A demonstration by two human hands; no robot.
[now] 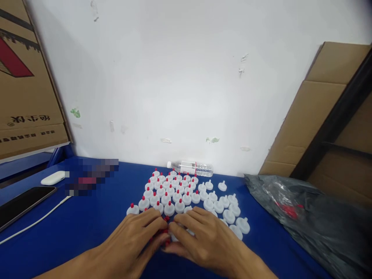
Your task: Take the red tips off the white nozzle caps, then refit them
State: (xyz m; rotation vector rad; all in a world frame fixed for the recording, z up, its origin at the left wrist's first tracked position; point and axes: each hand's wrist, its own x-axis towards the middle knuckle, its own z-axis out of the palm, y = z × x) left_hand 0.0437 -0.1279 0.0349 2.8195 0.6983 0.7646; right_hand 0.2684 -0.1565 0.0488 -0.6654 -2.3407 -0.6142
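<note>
On the blue table [95, 221] stand several white plastic caps with red tips [170, 186] in rows, and beside them on the right several white caps without red tips [229, 207]. My left hand [136, 236] and my right hand [200, 234] rest together at the near edge of the group, fingertips meeting over a few small red tips [166, 231] and a white cap. The fingers of both hands are curled inward in a pinch; what each holds is mostly hidden.
A clear water bottle [193, 167] lies by the white wall. A dark plastic bag [308, 217] with red pieces sits at right, cardboard boxes [316, 116] behind it. At left lie a phone [21, 203], a white charger [52, 178] with cable, and another carton [26, 85].
</note>
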